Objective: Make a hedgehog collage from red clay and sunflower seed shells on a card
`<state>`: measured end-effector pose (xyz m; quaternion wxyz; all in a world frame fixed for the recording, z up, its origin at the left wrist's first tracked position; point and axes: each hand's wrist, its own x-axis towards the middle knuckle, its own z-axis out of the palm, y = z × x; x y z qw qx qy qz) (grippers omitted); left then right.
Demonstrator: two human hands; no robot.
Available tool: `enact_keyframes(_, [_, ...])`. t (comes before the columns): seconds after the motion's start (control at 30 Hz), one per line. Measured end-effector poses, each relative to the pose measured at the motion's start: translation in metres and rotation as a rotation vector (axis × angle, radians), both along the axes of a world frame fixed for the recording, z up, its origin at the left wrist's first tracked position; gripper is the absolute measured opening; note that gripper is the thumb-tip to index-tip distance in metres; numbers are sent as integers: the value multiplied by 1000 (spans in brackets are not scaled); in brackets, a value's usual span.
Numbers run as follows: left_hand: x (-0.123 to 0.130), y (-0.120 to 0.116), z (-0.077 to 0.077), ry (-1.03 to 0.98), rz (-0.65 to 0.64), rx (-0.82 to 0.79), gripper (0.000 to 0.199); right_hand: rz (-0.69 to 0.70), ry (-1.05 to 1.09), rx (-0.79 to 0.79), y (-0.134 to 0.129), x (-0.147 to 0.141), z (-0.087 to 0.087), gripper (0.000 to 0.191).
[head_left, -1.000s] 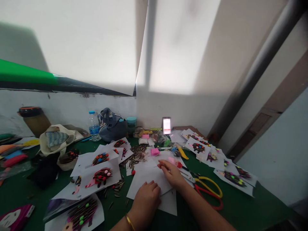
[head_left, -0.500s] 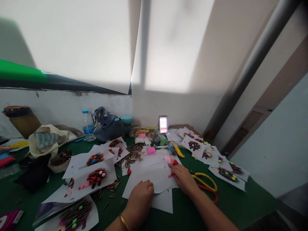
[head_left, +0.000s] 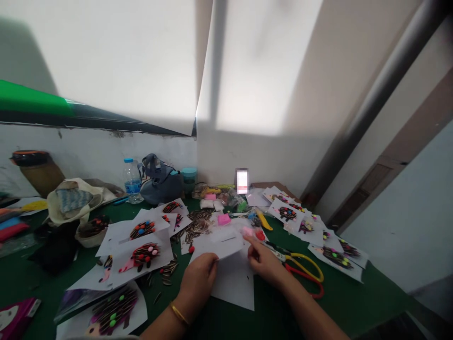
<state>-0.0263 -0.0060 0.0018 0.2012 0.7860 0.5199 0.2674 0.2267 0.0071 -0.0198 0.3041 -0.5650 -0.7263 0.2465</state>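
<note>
My left hand (head_left: 200, 278), with a gold bangle at the wrist, pinches the near edge of a white sheet (head_left: 219, 243), which is lifted and tilted. Below it another white sheet (head_left: 235, 278) lies on the green table. At the sheet's right side is my right hand (head_left: 262, 259), its index finger stretched out beside pink clay (head_left: 249, 231) and red clay (head_left: 260, 235). Scissors (head_left: 307, 267) with yellow and red handles lie right of my right hand. Dark striped seeds (head_left: 198, 227) are heaped behind the sheet, near a pink block (head_left: 224, 219).
Seed-and-clay hedgehog pictures lie at left (head_left: 141, 259) and right (head_left: 334, 257). Along the wall stand a water bottle (head_left: 132, 182), a blue bag (head_left: 161, 182) and a lit phone (head_left: 242, 182). A yellow cutter (head_left: 264, 220) lies behind the scissors. A basket (head_left: 92, 231) sits left.
My left hand has taken hold of the white sheet and raised its near edge. My right hand has moved slightly, with its index finger now extended. The view has shifted a little.
</note>
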Motion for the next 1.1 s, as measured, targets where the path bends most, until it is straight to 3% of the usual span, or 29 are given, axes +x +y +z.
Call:
enact_keyframes(0.17, [-1, 2, -6, -43, -51, 108, 19, 29, 210, -137, 15, -20, 3, 24])
enact_keyframes(0.3, [-1, 3, -9, -42, -116, 171, 23, 29, 178, -75, 10, -22, -3, 17])
enact_keyframes(0.47, [2, 1, -7, 80, -223, 54, 26, 12, -66, 107, -15, -2, -7, 40])
enact_keyframes(0.6, [7, -3, -7, 160, -263, -12, 23, -293, -480, 153, -16, 39, 5, 41])
enact_keyframes(0.67, [8, -4, -9, 181, -272, -15, 22, -364, -718, 17, -8, 60, 12, 34])
enact_keyframes(0.77, [9, -5, -14, 194, -287, -3, 23, -329, -797, -75, 7, 80, 17, 19])
enact_keyframes(0.9, [8, -6, -18, 211, -293, 7, 27, -288, -829, -68, 16, 85, 22, 11])
enact_keyframes(1.1, [15, -9, -22, 237, -293, 45, 32, -379, -825, 37, -2, 74, 33, 14])
